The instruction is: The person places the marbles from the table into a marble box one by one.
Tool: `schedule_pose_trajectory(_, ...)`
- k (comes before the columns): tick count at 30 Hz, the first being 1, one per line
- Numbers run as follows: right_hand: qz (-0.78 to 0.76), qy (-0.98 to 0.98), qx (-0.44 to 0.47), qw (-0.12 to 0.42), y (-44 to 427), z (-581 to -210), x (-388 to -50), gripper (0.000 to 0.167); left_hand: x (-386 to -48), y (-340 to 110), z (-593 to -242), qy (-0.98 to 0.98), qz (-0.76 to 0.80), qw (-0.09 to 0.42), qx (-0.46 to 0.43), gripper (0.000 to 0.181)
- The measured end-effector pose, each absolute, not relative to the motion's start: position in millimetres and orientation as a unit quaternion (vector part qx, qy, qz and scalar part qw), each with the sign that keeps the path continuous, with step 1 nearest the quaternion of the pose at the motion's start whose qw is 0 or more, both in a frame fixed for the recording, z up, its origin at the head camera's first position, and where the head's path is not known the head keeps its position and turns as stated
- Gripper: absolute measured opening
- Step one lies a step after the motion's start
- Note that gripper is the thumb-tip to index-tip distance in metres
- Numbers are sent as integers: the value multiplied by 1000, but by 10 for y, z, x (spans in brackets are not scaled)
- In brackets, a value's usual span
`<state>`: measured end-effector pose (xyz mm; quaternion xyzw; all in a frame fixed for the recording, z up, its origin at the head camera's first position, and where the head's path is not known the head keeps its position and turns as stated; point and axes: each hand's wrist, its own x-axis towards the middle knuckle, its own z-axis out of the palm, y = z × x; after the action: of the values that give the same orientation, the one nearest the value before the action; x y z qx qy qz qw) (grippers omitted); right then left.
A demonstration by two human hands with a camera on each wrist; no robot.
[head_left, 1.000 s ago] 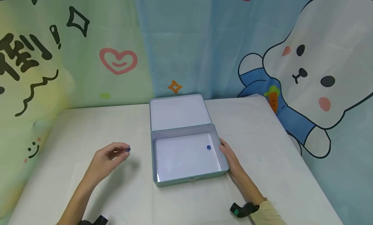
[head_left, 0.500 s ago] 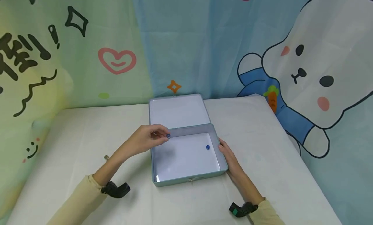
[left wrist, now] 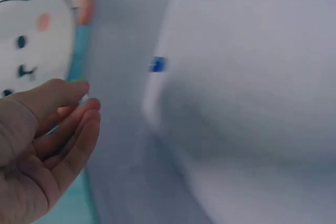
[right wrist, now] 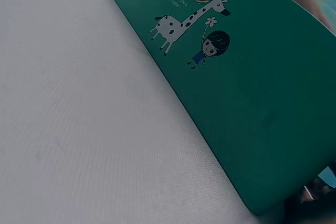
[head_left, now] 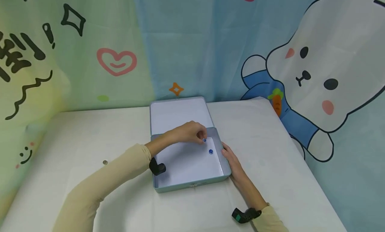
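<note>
My left hand [head_left: 192,132] reaches over a pale green hinged tin box [head_left: 192,184] and pinches a small round blue bead or marble [head_left: 205,140] near the right inner corner. A second blue bead [head_left: 211,152] lies on the box's white floor; in the left wrist view a blurred blue piece [left wrist: 157,64] shows on that floor. The left hand [left wrist: 52,140] appears there with thumb and fingertips together. At the box's right side, my right hand [head_left: 234,160] holds the wall, with a fingertip at the rim. The right wrist view shows only the printed green box front [right wrist: 252,87] and its clasp.
The box's lid [head_left: 180,115] is folded back towards the curtain [head_left: 186,45]. A small greyish round piece [head_left: 105,162] lies on the white cloth-covered table [head_left: 90,135], left of the box. Black wrist cameras [head_left: 246,215] sit on both wrists.
The left hand has moved right, from the table left of the box to above its inside, carrying the bead. The right hand has stayed at the box's right side.
</note>
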<state>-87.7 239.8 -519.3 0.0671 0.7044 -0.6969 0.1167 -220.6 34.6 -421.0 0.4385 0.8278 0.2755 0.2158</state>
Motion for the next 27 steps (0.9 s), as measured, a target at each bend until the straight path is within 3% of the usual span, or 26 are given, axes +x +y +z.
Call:
schedule_pose_trajectory(14, -705, 697, 71, 114, 2386, -5192, -873, 58, -2111, 614, -4616, 860, 176, 240, 415, 15)
schedule_pose_trajectory(23, -703, 700, 60, 113, 2399, -5210, -875, 58, -2125, 622, -4668, 863, 181, 256, 397, 13)
schedule_pose_trajectory(27, -705, 697, 62, 115, 2400, -5223, -879, 57, -2089, 610, -4632, 873, 167, 242, 390, 21)
